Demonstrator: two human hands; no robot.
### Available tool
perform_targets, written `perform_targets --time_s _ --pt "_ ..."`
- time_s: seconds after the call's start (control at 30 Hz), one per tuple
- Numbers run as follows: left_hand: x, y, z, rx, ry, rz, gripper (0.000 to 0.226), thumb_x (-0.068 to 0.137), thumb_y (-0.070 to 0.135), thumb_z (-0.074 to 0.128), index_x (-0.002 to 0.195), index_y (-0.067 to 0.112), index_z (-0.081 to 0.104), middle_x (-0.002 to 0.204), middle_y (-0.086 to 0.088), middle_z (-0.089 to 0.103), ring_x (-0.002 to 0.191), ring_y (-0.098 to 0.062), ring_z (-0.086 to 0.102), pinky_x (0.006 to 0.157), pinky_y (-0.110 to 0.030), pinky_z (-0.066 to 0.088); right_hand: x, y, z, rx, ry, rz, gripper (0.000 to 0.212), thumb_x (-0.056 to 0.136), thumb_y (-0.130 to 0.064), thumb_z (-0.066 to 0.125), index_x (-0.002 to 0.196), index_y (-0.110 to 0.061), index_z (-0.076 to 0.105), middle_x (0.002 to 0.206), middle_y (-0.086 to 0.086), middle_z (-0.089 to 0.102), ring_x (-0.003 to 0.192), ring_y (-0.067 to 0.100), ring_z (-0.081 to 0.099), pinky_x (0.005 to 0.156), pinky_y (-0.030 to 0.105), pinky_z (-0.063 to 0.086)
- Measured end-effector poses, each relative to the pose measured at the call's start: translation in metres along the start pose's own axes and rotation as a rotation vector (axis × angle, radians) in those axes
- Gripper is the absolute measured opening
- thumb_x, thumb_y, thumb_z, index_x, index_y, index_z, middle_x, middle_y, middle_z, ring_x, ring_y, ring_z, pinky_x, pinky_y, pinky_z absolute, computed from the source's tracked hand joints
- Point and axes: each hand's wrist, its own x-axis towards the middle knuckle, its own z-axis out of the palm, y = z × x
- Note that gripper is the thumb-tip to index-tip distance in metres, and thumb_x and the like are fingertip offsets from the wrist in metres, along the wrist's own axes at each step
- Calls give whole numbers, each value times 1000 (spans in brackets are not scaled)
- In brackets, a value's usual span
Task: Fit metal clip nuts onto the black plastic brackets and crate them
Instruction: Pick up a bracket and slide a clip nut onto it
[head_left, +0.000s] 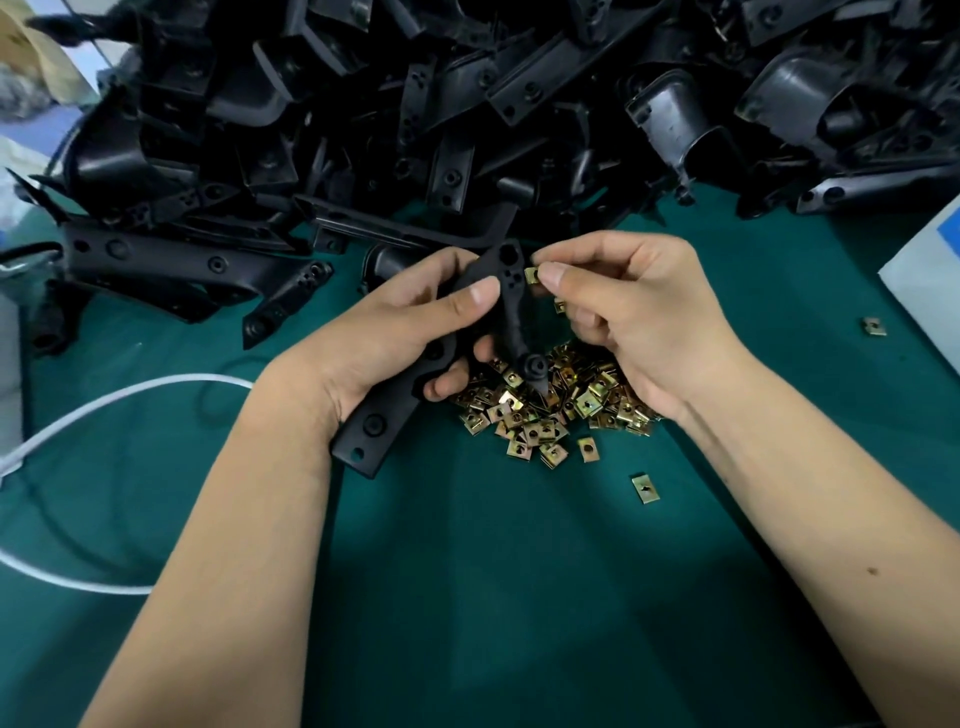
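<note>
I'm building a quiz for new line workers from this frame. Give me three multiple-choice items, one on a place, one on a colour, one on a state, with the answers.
1. Where does the pile of loose clip nuts lie?
A. On the table cover, under the hands
B. Inside a crate
C. On top of the bracket heap

2. What colour is the table cover?
A. Red
B. Teal green
C. White

3. What is the right hand doing?
A. Resting flat on the table
B. Pinching one clip nut at the bracket edge
C. Gripping the white cable

Answers:
1 A: the brass-coloured nuts spread on the cloth below both hands.
2 B: the cloth is teal green throughout.
3 B: thumb and forefinger pinch a nut beside the bracket that the left hand grips.
</note>
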Motion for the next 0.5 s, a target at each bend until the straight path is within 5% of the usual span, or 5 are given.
perform_targets --time_s 0.3,0.5 --pt "0 -1 4 118 10 -26 39 96 42 66 127 18 58 72 -5 57 47 -18 46 41 -24 37 -1 1 0 -10 5 -7 10 89 3 74 89 -7 77 62 5 58 51 12 39 49 23 31" --pt "1 1 12 156 -10 -14 21 96 44 63 111 29 63 72 -4 56 46 -17 47 41 -24 37 -5 -1 3 59 -44 -3 16 89 5 73 89 -9 66 66 1 56 50 10 39 47 20 32"
